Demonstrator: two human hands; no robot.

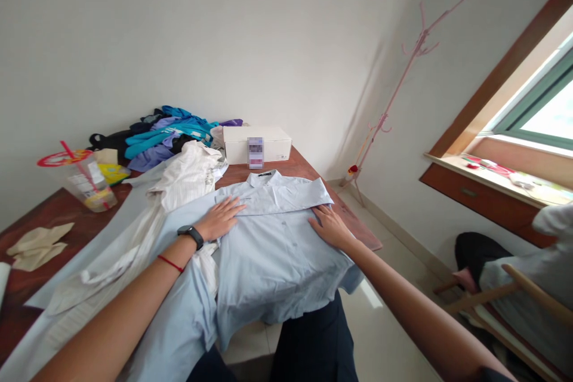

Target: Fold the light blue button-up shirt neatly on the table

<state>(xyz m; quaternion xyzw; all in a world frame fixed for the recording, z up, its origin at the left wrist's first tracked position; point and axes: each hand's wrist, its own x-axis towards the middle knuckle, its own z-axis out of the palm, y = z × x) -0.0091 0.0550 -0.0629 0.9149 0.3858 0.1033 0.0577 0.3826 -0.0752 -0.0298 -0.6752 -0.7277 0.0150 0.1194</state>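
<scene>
Beneath everything, a reddish-brown wooden surface (49, 213), smooth-grained. At its near edge, laid flat with the hem draping over in soft ripples, a thin light-blue shirt (277, 256), pointed collar away, one sleeve folded straight across the chest. To the left, a crumpled, finely striped whitish garment (188, 173). Behind, a loose heap of clothes (179, 131) beside a smooth, rectangular white box (277, 142). Farther left, a tapering clear plastic cup (92, 185). On the shirt, both hands palm down, fingers spread: left hand (221, 219) at the folded sleeve's end, right hand (329, 225) at the opposite fold.
</scene>
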